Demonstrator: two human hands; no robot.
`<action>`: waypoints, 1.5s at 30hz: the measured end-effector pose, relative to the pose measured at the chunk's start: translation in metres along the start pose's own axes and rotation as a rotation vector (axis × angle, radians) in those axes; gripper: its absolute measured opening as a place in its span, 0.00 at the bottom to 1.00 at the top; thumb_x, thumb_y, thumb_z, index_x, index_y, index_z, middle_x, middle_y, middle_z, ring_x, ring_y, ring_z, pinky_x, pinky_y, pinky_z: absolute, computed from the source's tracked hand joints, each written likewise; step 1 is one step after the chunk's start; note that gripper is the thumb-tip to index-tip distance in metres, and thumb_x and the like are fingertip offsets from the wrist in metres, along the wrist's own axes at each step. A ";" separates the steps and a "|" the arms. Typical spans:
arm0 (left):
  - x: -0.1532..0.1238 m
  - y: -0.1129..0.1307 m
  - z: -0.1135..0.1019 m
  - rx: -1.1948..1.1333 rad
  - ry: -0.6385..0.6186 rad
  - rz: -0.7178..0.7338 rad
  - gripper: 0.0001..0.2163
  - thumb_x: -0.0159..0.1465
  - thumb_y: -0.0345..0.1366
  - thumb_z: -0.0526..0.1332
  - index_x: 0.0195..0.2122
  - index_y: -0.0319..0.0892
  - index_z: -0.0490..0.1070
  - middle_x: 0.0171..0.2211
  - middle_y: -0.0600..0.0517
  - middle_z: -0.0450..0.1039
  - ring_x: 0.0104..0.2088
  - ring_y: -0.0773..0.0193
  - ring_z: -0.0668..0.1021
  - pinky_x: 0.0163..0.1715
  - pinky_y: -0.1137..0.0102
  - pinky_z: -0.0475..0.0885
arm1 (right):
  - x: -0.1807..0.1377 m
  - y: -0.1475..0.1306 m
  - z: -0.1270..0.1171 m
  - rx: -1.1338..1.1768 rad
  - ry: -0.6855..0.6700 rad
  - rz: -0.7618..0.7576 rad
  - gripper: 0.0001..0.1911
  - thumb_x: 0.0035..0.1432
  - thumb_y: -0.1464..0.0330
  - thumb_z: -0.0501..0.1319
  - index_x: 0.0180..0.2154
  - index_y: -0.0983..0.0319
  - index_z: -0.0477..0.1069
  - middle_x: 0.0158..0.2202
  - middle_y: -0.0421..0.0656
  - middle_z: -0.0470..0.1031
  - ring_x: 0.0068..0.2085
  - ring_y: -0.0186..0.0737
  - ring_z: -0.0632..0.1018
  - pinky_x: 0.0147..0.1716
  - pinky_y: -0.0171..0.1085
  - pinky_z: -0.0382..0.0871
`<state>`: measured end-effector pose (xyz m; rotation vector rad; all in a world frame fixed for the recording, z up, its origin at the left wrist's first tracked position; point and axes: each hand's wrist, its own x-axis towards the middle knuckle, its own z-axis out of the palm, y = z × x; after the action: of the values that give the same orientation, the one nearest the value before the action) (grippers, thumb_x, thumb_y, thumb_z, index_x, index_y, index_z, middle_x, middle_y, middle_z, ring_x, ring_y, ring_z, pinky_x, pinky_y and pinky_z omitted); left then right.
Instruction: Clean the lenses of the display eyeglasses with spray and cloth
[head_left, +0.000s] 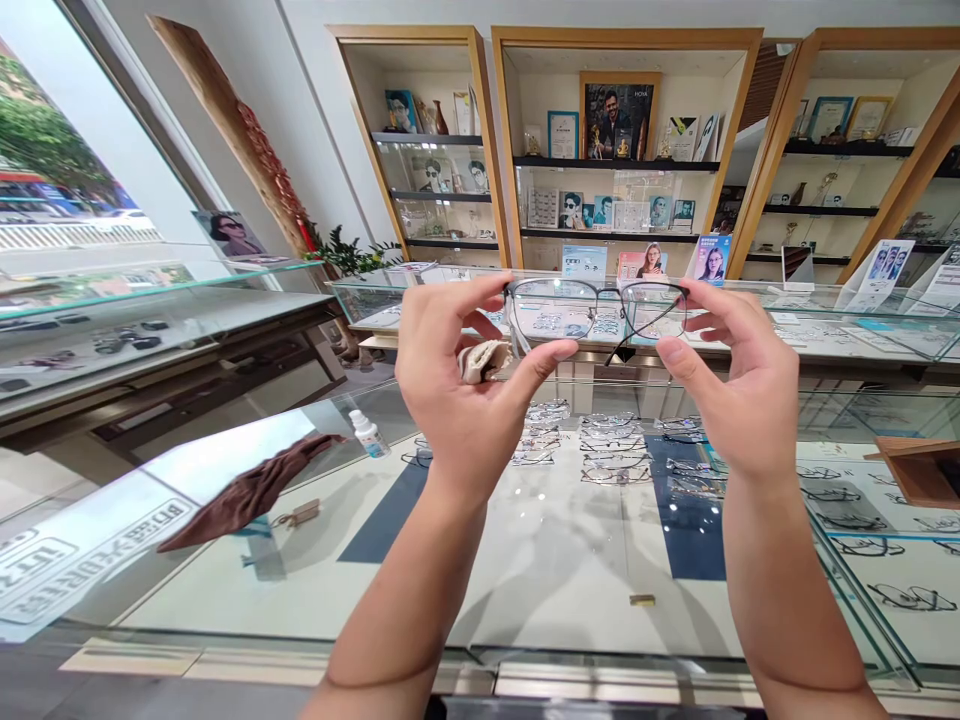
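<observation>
I hold a pair of thin dark-framed glasses (598, 310) up in front of me with both hands, lenses facing me. My left hand (457, 385) pinches the left lens rim between thumb and fingers, and a small beige cloth (484, 360) is tucked in its palm. My right hand (739, 385) pinches the right rim the same way. Both hands hover above a glass display counter (247, 590) filled with several pairs of glasses.
A brown cloth pouch (251, 493) and a small white spray bottle (367, 435) lie on the counter at left. A wooden stand (919, 470) sits at right. More glass counters and wooden wall shelves (615, 160) with photos stand behind.
</observation>
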<state>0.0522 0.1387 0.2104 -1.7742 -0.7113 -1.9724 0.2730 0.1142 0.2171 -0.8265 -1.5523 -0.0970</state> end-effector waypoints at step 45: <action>-0.006 -0.004 0.005 -0.072 -0.007 -0.117 0.22 0.61 0.49 0.76 0.54 0.54 0.76 0.44 0.50 0.75 0.39 0.59 0.77 0.42 0.59 0.75 | -0.003 0.006 0.005 -0.004 0.010 0.040 0.23 0.64 0.56 0.68 0.59 0.51 0.76 0.55 0.45 0.79 0.49 0.45 0.81 0.50 0.49 0.78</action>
<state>0.0549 0.1447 0.2045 -1.8199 -0.7715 -2.0928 0.2714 0.1199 0.2115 -0.8587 -1.5261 -0.0747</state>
